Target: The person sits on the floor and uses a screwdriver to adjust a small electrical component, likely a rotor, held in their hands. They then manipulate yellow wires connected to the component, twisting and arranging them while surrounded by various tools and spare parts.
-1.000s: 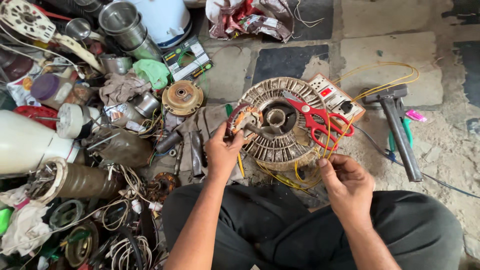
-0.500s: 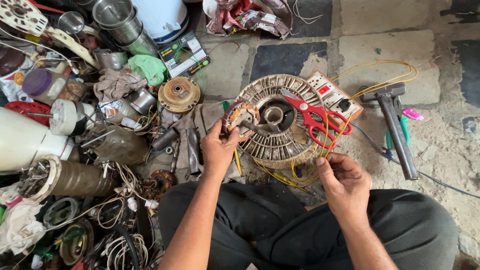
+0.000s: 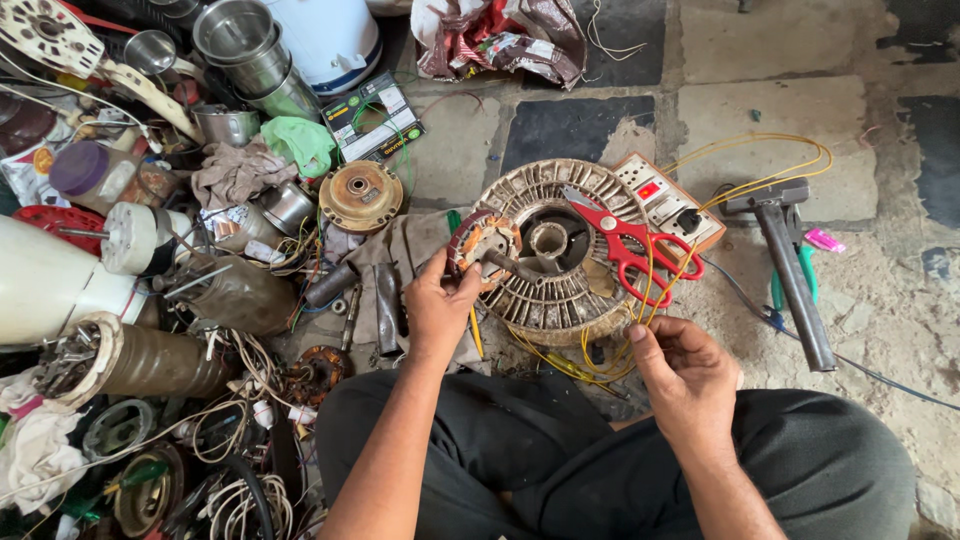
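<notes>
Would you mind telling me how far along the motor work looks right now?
Done: the round housing lies opened, red scissors resting on it. In hand: the left hand holds the wound coil at its rim; the right hand pinches yellow wires. Left: the coil is still outside the housing, wires loose.

A worn stone floor [image 3: 770, 90] of pale and dark slabs [image 3: 575, 125], cracked and sandy toward the right side, lies under soft, even daylight without hard shadows.
</notes>
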